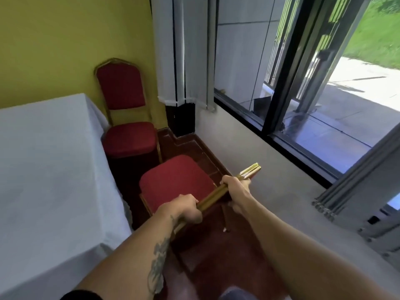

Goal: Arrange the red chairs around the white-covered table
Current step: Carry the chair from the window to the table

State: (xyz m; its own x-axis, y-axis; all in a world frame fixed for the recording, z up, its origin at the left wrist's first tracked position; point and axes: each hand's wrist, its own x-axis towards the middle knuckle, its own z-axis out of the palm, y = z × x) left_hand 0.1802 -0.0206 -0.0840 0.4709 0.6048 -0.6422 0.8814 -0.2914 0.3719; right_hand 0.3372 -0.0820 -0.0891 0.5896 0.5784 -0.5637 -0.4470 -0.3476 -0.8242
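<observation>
Gripping the gold top rail of the near chair (177,180), the left hand (184,207) and right hand (234,187) are both clamped on it, just beside the table (43,169). A hasty shove could catch the hanging cloth or knock the second chair (127,118) ahead. Its legs are mostly hidden.

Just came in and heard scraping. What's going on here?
A person is setting red chairs at the white-covered table. Both hands, left and right, grip the gold backrest of the near chair beside the table's edge. Another chair stands farther along, by the yellow wall.
</observation>
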